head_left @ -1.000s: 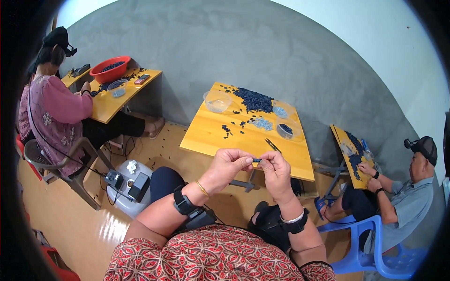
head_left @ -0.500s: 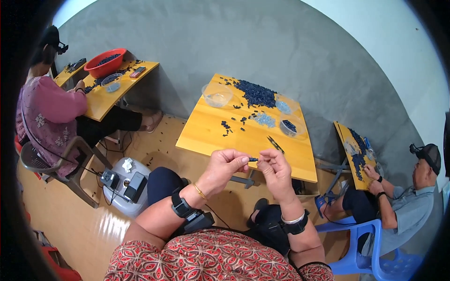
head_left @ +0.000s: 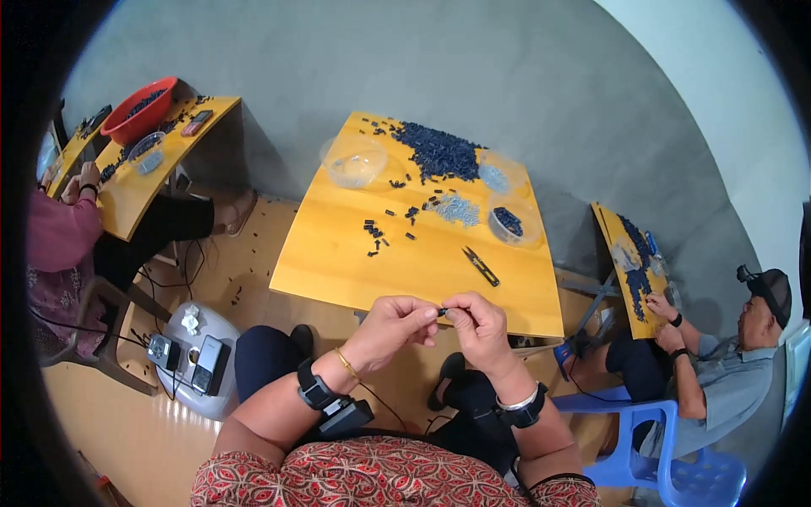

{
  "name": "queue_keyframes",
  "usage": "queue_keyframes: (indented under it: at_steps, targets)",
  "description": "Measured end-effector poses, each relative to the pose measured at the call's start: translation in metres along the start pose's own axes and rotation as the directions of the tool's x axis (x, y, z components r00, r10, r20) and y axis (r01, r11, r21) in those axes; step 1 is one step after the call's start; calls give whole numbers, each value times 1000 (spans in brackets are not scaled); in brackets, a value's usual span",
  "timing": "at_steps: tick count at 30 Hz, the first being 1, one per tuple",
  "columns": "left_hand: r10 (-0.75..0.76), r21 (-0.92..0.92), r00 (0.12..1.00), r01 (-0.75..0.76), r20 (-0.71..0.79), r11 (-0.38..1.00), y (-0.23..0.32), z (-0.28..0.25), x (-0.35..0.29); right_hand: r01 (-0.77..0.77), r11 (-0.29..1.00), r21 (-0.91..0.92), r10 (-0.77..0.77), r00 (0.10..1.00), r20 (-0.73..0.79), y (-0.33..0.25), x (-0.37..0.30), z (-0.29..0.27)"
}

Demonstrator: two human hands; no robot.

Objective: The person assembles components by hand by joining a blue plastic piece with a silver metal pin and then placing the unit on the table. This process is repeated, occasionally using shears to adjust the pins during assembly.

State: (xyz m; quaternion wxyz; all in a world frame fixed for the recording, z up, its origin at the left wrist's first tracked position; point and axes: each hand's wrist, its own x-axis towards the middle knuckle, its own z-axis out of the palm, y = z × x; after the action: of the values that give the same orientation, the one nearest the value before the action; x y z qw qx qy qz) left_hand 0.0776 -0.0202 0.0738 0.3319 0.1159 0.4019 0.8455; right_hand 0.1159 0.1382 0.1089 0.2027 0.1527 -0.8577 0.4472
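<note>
Both hands' fingers pinch one small dark part point(head_left: 442, 312); on the far desk point(head_left: 338, 253), an empty clear bowl point(head_left: 356, 162), another holding dark pieces point(head_left: 509, 221).

1 head-worn fisheye view, looking steeply down and forward, hands close below, yellow table point(head_left: 338, 253) just beyond

Table top point(head_left: 338, 253) glossy yellow wood; bowl point(head_left: 355, 162) clear plastic; snips point(head_left: 480, 265) metal.

Snips point(head_left: 480, 264) – clear bowl point(head_left: 356, 162) – red basin point(head_left: 140, 110)
</note>
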Motion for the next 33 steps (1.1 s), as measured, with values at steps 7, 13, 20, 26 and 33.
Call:
queue_keyframes:
  at_steps: [7, 13, 20, 26, 33]
  targets:
    - [40, -59, 998, -43, -53, 997, -4, -16, 12, -60, 996, -69, 61, 998, 15, 37, 22, -3]
    - [27, -196, 999, -33, -32, 980, 5, -15, 1, -298, 626, -721, 256, 951, -171, 139, 30, -25]
    - [22, -197, 1000, -23, -7, 980, 20, 1, -25, -374, 587, -718, 461, 884, -83, 158, 23, -18]
    - [72, -189, 997, -63, 42, 980, 30, 25, -56, -422, 625, -656, 422, 891, -170, 138, -18, -23]
    - [191, -121, 979, -182, 73, 976, 37, 48, -96, -270, 629, 729, 376, 926, 18, -39, -54, -42]
